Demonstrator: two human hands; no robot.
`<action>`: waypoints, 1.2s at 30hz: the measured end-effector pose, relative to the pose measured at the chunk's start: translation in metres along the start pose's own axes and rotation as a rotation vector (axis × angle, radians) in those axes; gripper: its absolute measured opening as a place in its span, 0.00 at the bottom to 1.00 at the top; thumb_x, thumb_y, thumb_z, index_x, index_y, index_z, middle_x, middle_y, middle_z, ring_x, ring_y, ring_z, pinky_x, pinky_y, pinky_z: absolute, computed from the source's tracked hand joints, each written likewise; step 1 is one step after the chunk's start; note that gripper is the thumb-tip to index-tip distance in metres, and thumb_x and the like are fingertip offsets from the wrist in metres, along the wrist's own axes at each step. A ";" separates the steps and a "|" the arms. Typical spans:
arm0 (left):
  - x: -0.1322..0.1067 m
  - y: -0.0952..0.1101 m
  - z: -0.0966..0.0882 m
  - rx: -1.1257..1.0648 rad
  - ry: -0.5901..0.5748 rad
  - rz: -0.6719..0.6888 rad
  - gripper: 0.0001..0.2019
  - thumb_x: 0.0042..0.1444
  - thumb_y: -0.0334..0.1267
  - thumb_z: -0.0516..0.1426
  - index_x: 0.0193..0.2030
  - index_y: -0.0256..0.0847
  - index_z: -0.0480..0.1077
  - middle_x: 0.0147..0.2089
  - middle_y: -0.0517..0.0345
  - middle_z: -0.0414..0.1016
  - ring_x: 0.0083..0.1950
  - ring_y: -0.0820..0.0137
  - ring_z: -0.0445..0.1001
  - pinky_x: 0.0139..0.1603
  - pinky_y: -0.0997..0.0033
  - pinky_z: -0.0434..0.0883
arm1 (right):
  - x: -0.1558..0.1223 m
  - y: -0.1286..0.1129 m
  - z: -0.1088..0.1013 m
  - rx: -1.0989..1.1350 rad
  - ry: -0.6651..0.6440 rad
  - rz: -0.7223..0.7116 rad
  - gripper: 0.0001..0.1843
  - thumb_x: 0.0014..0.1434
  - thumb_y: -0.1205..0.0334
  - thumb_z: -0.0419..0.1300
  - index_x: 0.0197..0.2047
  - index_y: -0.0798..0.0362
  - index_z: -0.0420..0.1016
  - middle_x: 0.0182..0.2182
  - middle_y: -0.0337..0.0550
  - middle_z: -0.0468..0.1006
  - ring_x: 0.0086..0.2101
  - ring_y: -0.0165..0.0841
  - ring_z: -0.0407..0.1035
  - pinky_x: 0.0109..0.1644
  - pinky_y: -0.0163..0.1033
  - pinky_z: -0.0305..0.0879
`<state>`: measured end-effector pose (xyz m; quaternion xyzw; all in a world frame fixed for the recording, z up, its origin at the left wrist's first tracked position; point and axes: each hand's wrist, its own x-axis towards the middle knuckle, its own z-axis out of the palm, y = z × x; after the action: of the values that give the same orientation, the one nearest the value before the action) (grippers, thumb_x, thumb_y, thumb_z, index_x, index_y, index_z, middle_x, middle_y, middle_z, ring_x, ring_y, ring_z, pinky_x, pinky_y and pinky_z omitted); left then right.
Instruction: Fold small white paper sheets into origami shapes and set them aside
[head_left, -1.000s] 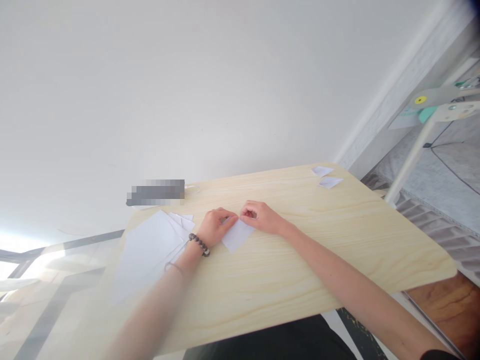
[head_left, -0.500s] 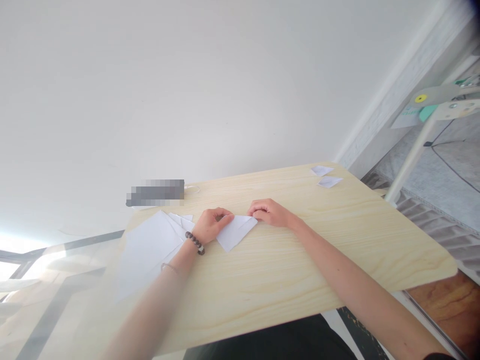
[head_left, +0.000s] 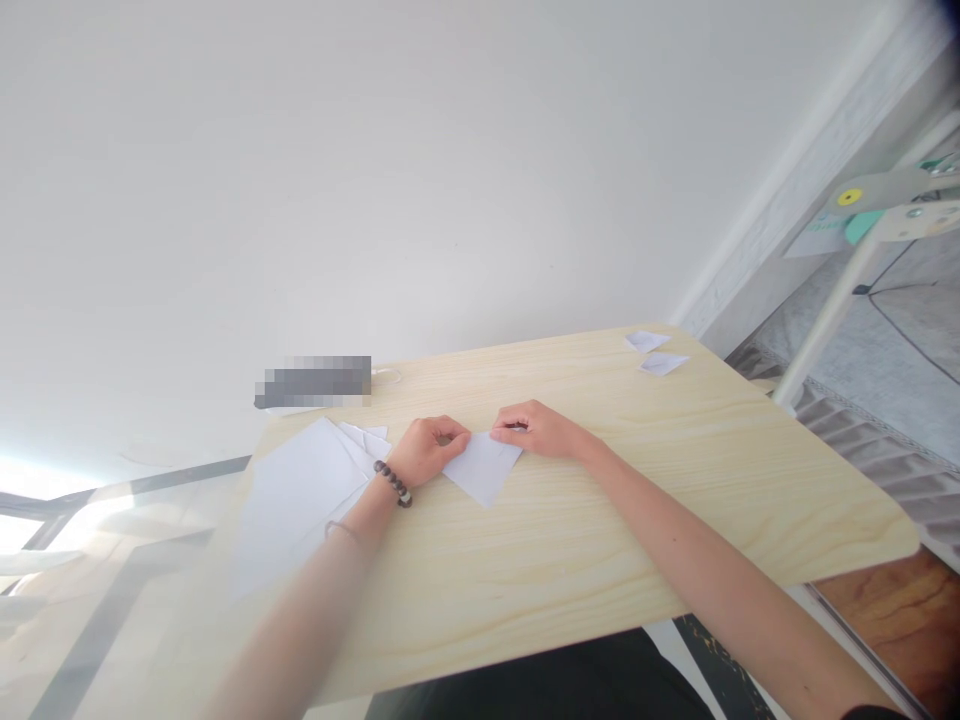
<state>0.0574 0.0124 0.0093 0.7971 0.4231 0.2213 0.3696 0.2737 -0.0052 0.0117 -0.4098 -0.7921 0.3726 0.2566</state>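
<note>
A small piece of folded white paper point(head_left: 484, 472) lies near the middle of the table, one corner pointing toward me. My left hand point(head_left: 429, 450), with a dark bead bracelet at the wrist, pinches its upper left edge between thumb and fingers. At the upper right edge, my right hand point(head_left: 541, 430) grips the same paper, thumb against curled fingertips. Several white paper sheets point(head_left: 289, 500) lie overlapping to the left, partly behind my left forearm. Two small folded papers point(head_left: 664, 363) rest at the far right corner of the table.
The light wooden table point(head_left: 600, 620) has its far edge along a pale wall point(head_left: 480, 180). A pixelated dark object point(head_left: 315, 385) sits at the back left. Beyond the right edge stands a white metal frame point(head_left: 832, 300).
The folded paper has turned, its lower corner swinging to the right. My right hand has shifted its hold slightly along the top edge; my left hand stays nearly in place.
</note>
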 end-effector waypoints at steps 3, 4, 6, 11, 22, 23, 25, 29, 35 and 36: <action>0.000 -0.001 -0.001 -0.003 -0.022 0.024 0.13 0.52 0.42 0.50 0.30 0.37 0.73 0.35 0.56 0.75 0.36 0.70 0.71 0.36 0.74 0.66 | 0.000 0.000 0.001 -0.003 -0.003 -0.003 0.12 0.56 0.57 0.51 0.29 0.56 0.71 0.29 0.40 0.73 0.29 0.28 0.64 0.32 0.32 0.56; 0.000 -0.001 0.000 -0.003 -0.023 0.026 0.13 0.52 0.42 0.50 0.31 0.37 0.73 0.35 0.56 0.75 0.36 0.70 0.71 0.36 0.74 0.66 | 0.000 0.000 0.002 -0.013 0.005 -0.008 0.12 0.56 0.58 0.51 0.29 0.56 0.71 0.29 0.41 0.73 0.29 0.28 0.64 0.32 0.32 0.56; 0.000 0.001 0.001 -0.001 -0.014 0.024 0.14 0.52 0.43 0.50 0.31 0.37 0.73 0.35 0.55 0.75 0.36 0.69 0.71 0.36 0.75 0.66 | 0.000 -0.001 0.006 -0.045 0.026 -0.020 0.13 0.56 0.58 0.51 0.29 0.56 0.71 0.29 0.41 0.73 0.29 0.28 0.64 0.32 0.32 0.56; 0.000 0.004 0.004 0.011 0.037 -0.018 0.14 0.50 0.45 0.51 0.28 0.37 0.73 0.33 0.56 0.75 0.34 0.70 0.71 0.33 0.75 0.66 | 0.001 -0.002 0.010 -0.114 0.035 -0.036 0.13 0.56 0.59 0.50 0.28 0.56 0.70 0.27 0.40 0.72 0.27 0.27 0.62 0.31 0.32 0.54; 0.000 -0.002 -0.006 -0.053 0.020 -0.109 0.16 0.51 0.48 0.51 0.29 0.36 0.71 0.28 0.58 0.73 0.27 0.74 0.68 0.25 0.78 0.63 | -0.002 0.007 -0.010 -0.031 -0.071 0.093 0.11 0.54 0.62 0.48 0.23 0.55 0.65 0.21 0.35 0.62 0.22 0.24 0.52 0.26 0.32 0.49; 0.000 -0.002 -0.006 -0.056 0.020 -0.112 0.16 0.51 0.48 0.51 0.29 0.36 0.71 0.28 0.58 0.73 0.27 0.74 0.68 0.25 0.78 0.62 | -0.003 0.007 -0.010 -0.028 -0.071 0.099 0.11 0.54 0.62 0.48 0.24 0.55 0.65 0.21 0.35 0.62 0.22 0.24 0.52 0.26 0.32 0.49; 0.000 -0.001 -0.006 -0.053 0.022 -0.113 0.16 0.50 0.48 0.51 0.28 0.36 0.71 0.27 0.58 0.73 0.27 0.73 0.68 0.25 0.78 0.63 | -0.003 0.006 -0.010 -0.016 -0.055 0.108 0.12 0.55 0.62 0.47 0.24 0.55 0.65 0.21 0.35 0.62 0.22 0.25 0.53 0.27 0.32 0.50; -0.001 0.002 -0.003 -0.044 0.014 -0.111 0.16 0.50 0.48 0.51 0.28 0.37 0.71 0.27 0.58 0.74 0.28 0.72 0.69 0.26 0.77 0.64 | -0.003 0.000 0.000 -0.033 0.021 0.075 0.16 0.56 0.57 0.47 0.23 0.56 0.66 0.20 0.36 0.63 0.23 0.26 0.54 0.26 0.32 0.50; -0.001 0.002 0.000 -0.018 -0.013 -0.073 0.16 0.50 0.47 0.51 0.29 0.37 0.72 0.31 0.57 0.75 0.31 0.70 0.70 0.30 0.76 0.66 | 0.000 -0.003 0.007 -0.095 0.044 0.021 0.16 0.56 0.55 0.49 0.26 0.56 0.69 0.23 0.38 0.68 0.25 0.26 0.58 0.28 0.32 0.52; -0.001 0.002 -0.001 -0.007 -0.018 -0.059 0.16 0.51 0.46 0.50 0.30 0.37 0.73 0.32 0.58 0.75 0.32 0.71 0.70 0.31 0.76 0.66 | 0.000 -0.002 0.005 -0.073 0.028 0.022 0.16 0.57 0.55 0.49 0.27 0.56 0.70 0.24 0.39 0.69 0.26 0.26 0.59 0.29 0.32 0.52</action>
<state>0.0568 0.0115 0.0112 0.7850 0.4423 0.2047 0.3825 0.2690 -0.0076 0.0100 -0.4326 -0.7970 0.3405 0.2486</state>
